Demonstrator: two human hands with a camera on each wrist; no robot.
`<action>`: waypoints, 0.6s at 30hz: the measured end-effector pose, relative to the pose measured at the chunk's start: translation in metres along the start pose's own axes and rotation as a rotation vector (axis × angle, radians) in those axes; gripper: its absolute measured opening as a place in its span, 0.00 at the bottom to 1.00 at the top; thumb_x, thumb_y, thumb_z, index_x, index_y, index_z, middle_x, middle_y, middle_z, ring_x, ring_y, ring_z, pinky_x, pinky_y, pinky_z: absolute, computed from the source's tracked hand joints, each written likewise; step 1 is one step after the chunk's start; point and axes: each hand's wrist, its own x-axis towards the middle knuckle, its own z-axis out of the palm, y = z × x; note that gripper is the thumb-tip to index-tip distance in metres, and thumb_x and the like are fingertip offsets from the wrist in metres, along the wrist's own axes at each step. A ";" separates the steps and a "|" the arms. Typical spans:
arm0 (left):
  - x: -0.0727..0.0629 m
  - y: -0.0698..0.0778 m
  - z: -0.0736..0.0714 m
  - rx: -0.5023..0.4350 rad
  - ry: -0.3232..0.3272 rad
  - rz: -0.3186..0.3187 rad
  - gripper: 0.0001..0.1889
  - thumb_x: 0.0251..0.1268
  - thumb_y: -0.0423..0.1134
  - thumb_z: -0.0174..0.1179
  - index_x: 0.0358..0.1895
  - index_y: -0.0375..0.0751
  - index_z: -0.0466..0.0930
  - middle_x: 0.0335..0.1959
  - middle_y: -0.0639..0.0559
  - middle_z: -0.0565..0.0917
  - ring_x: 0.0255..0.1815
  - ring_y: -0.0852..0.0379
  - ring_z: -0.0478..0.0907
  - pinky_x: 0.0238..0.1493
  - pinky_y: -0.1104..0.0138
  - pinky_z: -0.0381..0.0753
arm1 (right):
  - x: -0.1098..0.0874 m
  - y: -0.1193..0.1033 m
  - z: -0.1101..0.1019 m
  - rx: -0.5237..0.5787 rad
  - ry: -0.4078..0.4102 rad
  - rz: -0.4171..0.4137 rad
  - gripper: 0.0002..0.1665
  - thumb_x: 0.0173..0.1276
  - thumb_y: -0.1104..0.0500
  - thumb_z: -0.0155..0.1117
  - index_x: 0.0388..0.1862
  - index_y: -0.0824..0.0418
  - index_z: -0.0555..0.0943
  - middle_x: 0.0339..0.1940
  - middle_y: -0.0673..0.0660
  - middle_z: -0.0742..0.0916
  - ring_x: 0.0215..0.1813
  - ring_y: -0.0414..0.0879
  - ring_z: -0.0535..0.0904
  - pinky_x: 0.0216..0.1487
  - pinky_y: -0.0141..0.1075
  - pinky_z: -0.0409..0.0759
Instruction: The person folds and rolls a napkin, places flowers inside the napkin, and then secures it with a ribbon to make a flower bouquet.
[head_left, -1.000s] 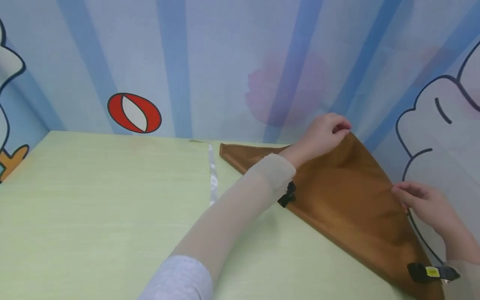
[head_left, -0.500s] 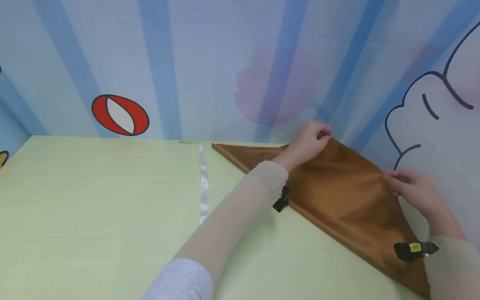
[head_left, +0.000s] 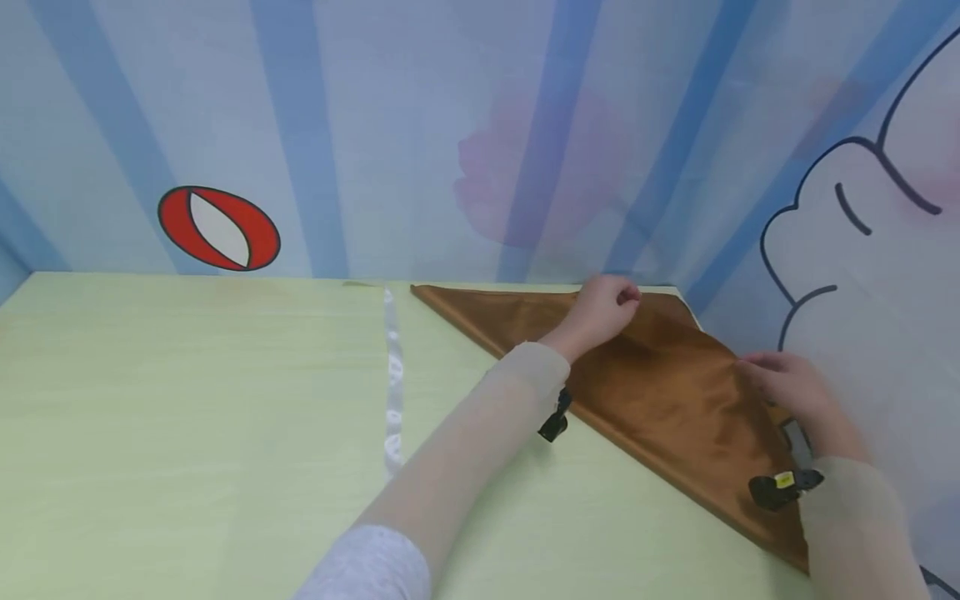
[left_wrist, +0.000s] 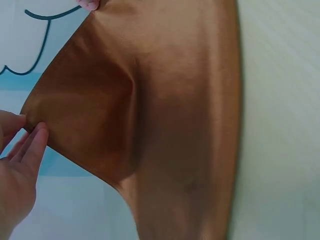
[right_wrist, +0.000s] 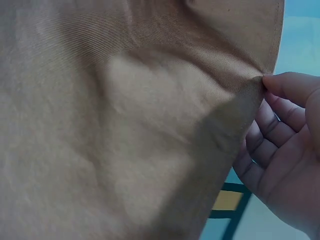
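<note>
A brown satiny cloth (head_left: 660,392), folded into a triangle, lies over the far right corner of the table. My left hand (head_left: 603,310) reaches across it and pinches a corner of the upper layer, lifted off the layer below; the left wrist view shows thumb and fingers on that cloth corner (left_wrist: 75,110). On the right edge, my right hand (head_left: 791,392) pinches the cloth's hem between thumb and fingertips, seen close in the right wrist view, where the fabric (right_wrist: 150,125) creases toward the thumb. The fold runs diagonally along the near side.
A white ribbon-like strip (head_left: 393,383) lies on the pale green table (head_left: 187,400), left of the cloth. Printed blue-striped backdrops (head_left: 390,142) rise at the back and right, close behind both hands.
Both hands have come down and toward the left with the pinched cloth, lowering its upper layer. A back corner of the lower layer now shows. The head view has shifted slightly right.
</note>
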 end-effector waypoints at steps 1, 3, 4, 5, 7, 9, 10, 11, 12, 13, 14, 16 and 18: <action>-0.001 -0.002 0.002 -0.003 -0.005 -0.011 0.12 0.72 0.33 0.51 0.50 0.36 0.82 0.48 0.46 0.83 0.50 0.55 0.79 0.47 0.75 0.75 | 0.001 0.001 0.002 0.003 -0.005 0.003 0.38 0.76 0.43 0.44 0.63 0.77 0.67 0.56 0.76 0.76 0.51 0.59 0.76 0.41 0.37 0.76; -0.003 -0.006 0.006 -0.019 -0.025 -0.037 0.13 0.72 0.32 0.50 0.51 0.35 0.81 0.50 0.46 0.83 0.53 0.54 0.78 0.48 0.73 0.75 | 0.003 0.005 0.004 0.005 -0.012 0.013 0.37 0.76 0.44 0.44 0.62 0.78 0.67 0.55 0.76 0.76 0.51 0.58 0.76 0.41 0.36 0.76; -0.004 -0.007 0.008 -0.037 -0.040 -0.053 0.13 0.72 0.32 0.49 0.52 0.35 0.81 0.51 0.45 0.83 0.54 0.54 0.78 0.49 0.73 0.75 | 0.003 0.006 0.005 0.004 -0.009 0.015 0.36 0.76 0.45 0.44 0.62 0.78 0.68 0.56 0.76 0.76 0.51 0.58 0.76 0.42 0.36 0.76; -0.005 -0.009 0.010 -0.047 -0.056 -0.064 0.14 0.72 0.31 0.48 0.53 0.34 0.80 0.52 0.45 0.82 0.56 0.53 0.77 0.51 0.72 0.75 | 0.003 0.007 0.006 0.004 -0.009 0.016 0.35 0.76 0.46 0.44 0.61 0.78 0.68 0.56 0.77 0.76 0.52 0.60 0.76 0.43 0.37 0.76; -0.006 -0.014 0.014 -0.080 -0.090 -0.091 0.16 0.72 0.29 0.47 0.57 0.35 0.78 0.56 0.46 0.80 0.59 0.53 0.75 0.51 0.72 0.74 | 0.003 0.008 0.008 -0.012 -0.006 0.018 0.35 0.77 0.47 0.43 0.61 0.78 0.69 0.57 0.77 0.76 0.53 0.62 0.75 0.46 0.41 0.76; -0.009 -0.017 0.018 -0.124 -0.131 -0.121 0.19 0.72 0.28 0.45 0.61 0.36 0.75 0.61 0.46 0.77 0.64 0.53 0.72 0.48 0.72 0.73 | 0.002 0.007 0.010 -0.013 -0.015 0.030 0.35 0.76 0.46 0.43 0.61 0.79 0.69 0.58 0.78 0.75 0.55 0.65 0.73 0.50 0.48 0.75; -0.010 -0.019 0.020 -0.140 -0.154 -0.132 0.20 0.71 0.27 0.45 0.64 0.37 0.73 0.63 0.46 0.76 0.65 0.53 0.71 0.45 0.73 0.71 | 0.001 0.006 0.011 -0.009 -0.019 0.035 0.35 0.76 0.47 0.44 0.61 0.79 0.69 0.58 0.78 0.74 0.57 0.67 0.72 0.52 0.51 0.73; -0.011 -0.021 0.021 -0.155 -0.177 -0.147 0.22 0.71 0.27 0.44 0.66 0.39 0.71 0.65 0.47 0.74 0.66 0.53 0.70 0.42 0.72 0.71 | 0.000 0.005 0.013 -0.009 -0.024 0.038 0.35 0.76 0.47 0.44 0.61 0.79 0.69 0.59 0.79 0.74 0.57 0.68 0.71 0.54 0.53 0.72; -0.012 -0.022 0.023 -0.173 -0.198 -0.160 0.24 0.71 0.26 0.43 0.68 0.40 0.68 0.68 0.47 0.71 0.68 0.54 0.68 0.39 0.72 0.69 | 0.000 0.004 0.014 -0.009 -0.026 0.043 0.35 0.76 0.47 0.44 0.60 0.79 0.68 0.59 0.79 0.73 0.58 0.69 0.71 0.55 0.55 0.71; -0.013 -0.022 0.024 -0.189 -0.219 -0.172 0.25 0.71 0.25 0.43 0.70 0.41 0.66 0.70 0.47 0.68 0.67 0.55 0.68 0.35 0.71 0.68 | 0.000 0.002 0.016 -0.005 -0.029 0.051 0.35 0.76 0.47 0.44 0.60 0.79 0.68 0.59 0.79 0.73 0.58 0.70 0.70 0.56 0.56 0.70; -0.014 -0.023 0.025 -0.199 -0.241 -0.177 0.26 0.71 0.25 0.42 0.71 0.41 0.64 0.72 0.47 0.65 0.62 0.54 0.72 0.32 0.71 0.66 | 0.000 0.001 0.017 -0.002 -0.028 0.056 0.34 0.76 0.47 0.44 0.60 0.79 0.68 0.59 0.79 0.73 0.58 0.70 0.70 0.56 0.56 0.69; -0.015 -0.022 0.026 -0.201 -0.273 -0.187 0.29 0.70 0.24 0.41 0.73 0.43 0.60 0.75 0.48 0.60 0.55 0.55 0.74 0.27 0.71 0.64 | 0.000 0.000 0.019 -0.013 -0.016 0.060 0.34 0.76 0.48 0.44 0.60 0.80 0.69 0.58 0.79 0.73 0.58 0.70 0.70 0.56 0.56 0.70; -0.015 -0.021 0.027 -0.197 -0.291 -0.193 0.30 0.69 0.23 0.41 0.74 0.44 0.58 0.76 0.49 0.56 0.57 0.55 0.73 0.25 0.71 0.62 | 0.001 0.000 0.020 -0.014 0.000 0.076 0.34 0.75 0.48 0.44 0.59 0.80 0.69 0.58 0.79 0.74 0.58 0.69 0.71 0.56 0.55 0.70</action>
